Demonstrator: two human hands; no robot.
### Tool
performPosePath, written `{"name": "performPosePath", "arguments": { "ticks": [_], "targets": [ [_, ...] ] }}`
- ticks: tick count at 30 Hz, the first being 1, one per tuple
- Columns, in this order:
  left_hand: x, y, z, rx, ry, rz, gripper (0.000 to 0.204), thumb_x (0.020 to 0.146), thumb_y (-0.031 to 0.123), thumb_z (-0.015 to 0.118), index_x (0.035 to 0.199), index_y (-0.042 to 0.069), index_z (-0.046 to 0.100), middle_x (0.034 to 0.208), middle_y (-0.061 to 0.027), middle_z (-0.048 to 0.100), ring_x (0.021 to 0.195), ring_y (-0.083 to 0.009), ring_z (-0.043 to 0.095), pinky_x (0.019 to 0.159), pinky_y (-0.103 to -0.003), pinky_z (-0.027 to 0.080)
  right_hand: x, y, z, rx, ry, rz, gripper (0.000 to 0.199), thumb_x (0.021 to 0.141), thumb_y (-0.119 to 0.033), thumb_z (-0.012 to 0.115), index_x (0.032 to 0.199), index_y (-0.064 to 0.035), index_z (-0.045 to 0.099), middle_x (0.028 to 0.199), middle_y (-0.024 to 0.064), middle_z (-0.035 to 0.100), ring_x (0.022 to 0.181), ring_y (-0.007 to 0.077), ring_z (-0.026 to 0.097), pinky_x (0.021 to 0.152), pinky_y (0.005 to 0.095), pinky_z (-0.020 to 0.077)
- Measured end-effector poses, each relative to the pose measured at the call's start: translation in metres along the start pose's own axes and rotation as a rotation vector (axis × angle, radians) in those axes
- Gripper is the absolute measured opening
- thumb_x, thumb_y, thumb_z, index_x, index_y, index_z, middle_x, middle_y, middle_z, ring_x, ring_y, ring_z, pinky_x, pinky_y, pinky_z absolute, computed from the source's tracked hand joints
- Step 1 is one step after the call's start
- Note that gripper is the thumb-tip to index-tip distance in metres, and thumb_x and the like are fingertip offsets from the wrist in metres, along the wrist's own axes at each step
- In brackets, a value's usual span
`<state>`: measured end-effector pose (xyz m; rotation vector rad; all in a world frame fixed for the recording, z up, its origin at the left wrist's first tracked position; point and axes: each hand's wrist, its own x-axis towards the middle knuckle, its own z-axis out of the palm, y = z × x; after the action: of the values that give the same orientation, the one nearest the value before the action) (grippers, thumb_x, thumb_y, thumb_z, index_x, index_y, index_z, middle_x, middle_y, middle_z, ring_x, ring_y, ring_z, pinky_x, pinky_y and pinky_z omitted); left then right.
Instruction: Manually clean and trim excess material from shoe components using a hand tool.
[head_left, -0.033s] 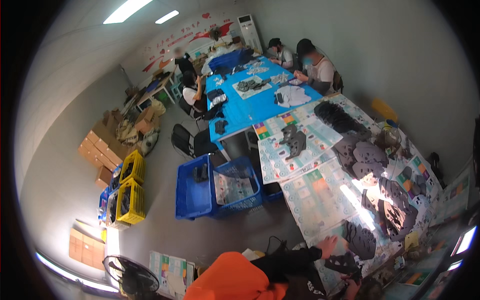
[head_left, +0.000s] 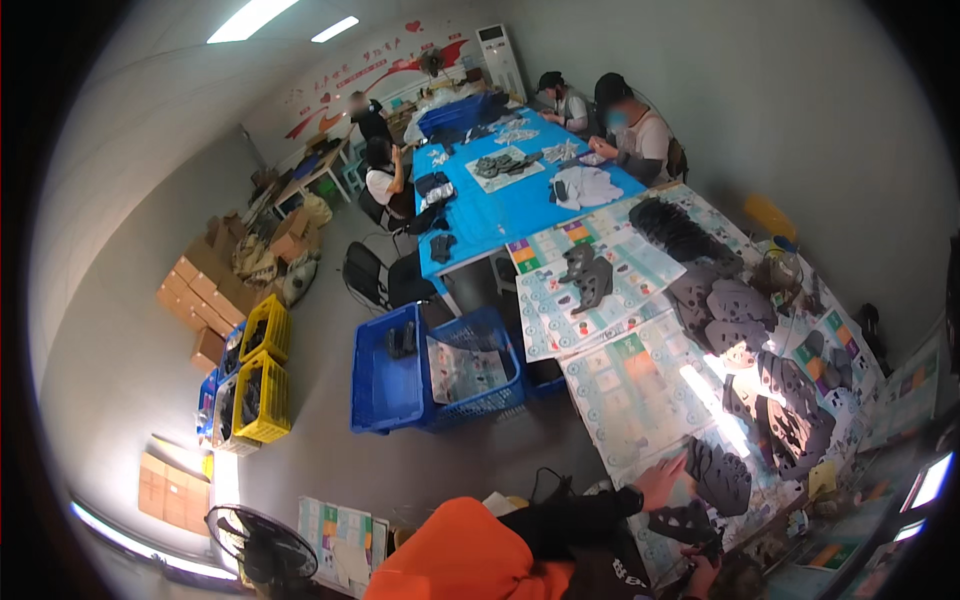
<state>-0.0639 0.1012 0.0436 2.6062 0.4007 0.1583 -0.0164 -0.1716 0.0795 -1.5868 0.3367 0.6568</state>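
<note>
My left hand (head_left: 660, 482), in a black sleeve, reaches over the near end of the paper-covered table with its fingers stretched out. It is beside a stack of dark grey cut-out pieces (head_left: 722, 477). Just below it lies a dark piece with holes (head_left: 678, 524). Close to that piece's right end, my right hand (head_left: 703, 573) is partly hidden in the low corner, with its fingers curled round something dark. Whether this is part of the piece or a tool is unclear.
Heaps of dark grey pieces (head_left: 790, 410) spread along the table's right side, partly sunlit. More lie on a paper sheet (head_left: 640, 270). Blue crates (head_left: 385, 385) stand left of the table. Several people sit or stand round a blue-covered table (head_left: 480, 215). A black fan (head_left: 262, 550) stands lower left.
My left hand has shifted slightly up and right, towards the stack of grey pieces. My right hand has barely moved.
</note>
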Motion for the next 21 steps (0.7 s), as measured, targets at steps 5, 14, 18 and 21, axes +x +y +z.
{"name": "performPosePath", "arguments": {
  "ticks": [5, 14, 18, 21],
  "targets": [
    [0.019, 0.047, -0.194, 0.035, 0.661, 0.142, 0.073, 0.085, 0.003, 0.055, 0.15, -0.011, 0.024, 0.154, -0.0248, 0.03, 0.134, -0.0389, 0.039, 0.111, -0.046, 0.035, 0.052, 0.054, -0.018, 0.104, -0.251, -0.182, 0.042, 0.063, 0.005, 0.05, 0.105, 0.007, 0.053, 0.074, 0.0162, 0.066, 0.076, 0.0286, 0.068, 0.079, 0.0378, 0.0563],
    [-0.041, 0.056, -0.406, 0.447, 1.366, 0.087, 0.072, 0.086, -0.002, 0.057, 0.15, -0.01, 0.025, 0.157, -0.0313, 0.02, 0.106, -0.0338, 0.056, 0.089, -0.04, 0.047, 0.042, 0.038, -0.013, 0.19, -0.288, -0.227, 0.039, 0.063, 0.005, 0.051, 0.102, 0.0056, 0.052, 0.077, 0.0148, 0.064, 0.077, 0.0281, 0.068, 0.081, 0.037, 0.0542],
    [-0.06, 0.059, -0.433, 0.483, 1.493, 0.109, 0.065, 0.09, -0.002, 0.051, 0.15, -0.009, 0.028, 0.157, -0.0308, 0.018, 0.104, -0.0326, 0.057, 0.079, -0.034, 0.051, 0.062, 0.053, -0.018, 0.186, -0.269, -0.164, 0.037, 0.063, 0.006, 0.051, 0.101, 0.0038, 0.051, 0.082, 0.014, 0.064, 0.077, 0.0277, 0.068, 0.082, 0.0363, 0.0523],
    [-0.062, 0.047, -0.445, 0.544, 1.56, 0.12, 0.065, 0.084, -0.006, 0.055, 0.144, -0.013, 0.034, 0.154, -0.0355, 0.025, 0.104, -0.0333, 0.056, 0.085, -0.041, 0.046, 0.068, 0.056, -0.023, 0.167, -0.278, -0.205, 0.036, 0.065, 0.006, 0.051, 0.1, 0.0026, 0.051, 0.082, 0.0132, 0.064, 0.076, 0.0274, 0.068, 0.077, 0.0366, 0.0537]
  ]
}}
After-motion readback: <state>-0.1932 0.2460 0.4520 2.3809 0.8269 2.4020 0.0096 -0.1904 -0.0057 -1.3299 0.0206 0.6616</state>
